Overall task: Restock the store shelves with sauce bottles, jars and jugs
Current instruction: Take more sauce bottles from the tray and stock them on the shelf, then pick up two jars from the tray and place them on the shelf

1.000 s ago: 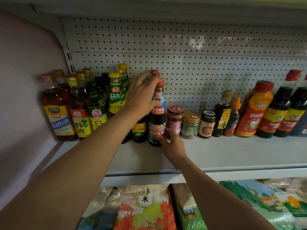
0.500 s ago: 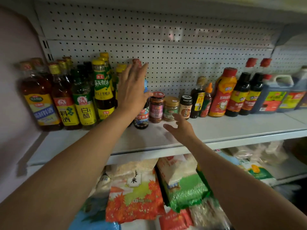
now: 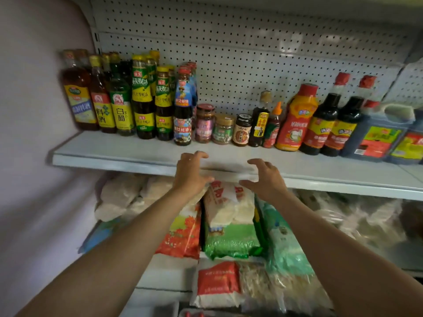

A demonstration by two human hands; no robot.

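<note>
Both hands have come away from the bottles and now hover empty over the front edge of the shelf [image 3: 128, 156], the left hand [image 3: 191, 173] and right hand [image 3: 265, 177] each with fingers loosely curled and holding nothing. The tall blue-labelled sauce bottle [image 3: 183, 110] that the left hand gripped a second ago stands upright beyond and just above that hand, beside the small jars [image 3: 204, 123], so that bottle looks placed and the next item is probably due. Compared with the earlier frame, the right hand has also left the jars, and the bags [image 3: 229, 216] on the lower shelf show beneath both wrists.
</note>
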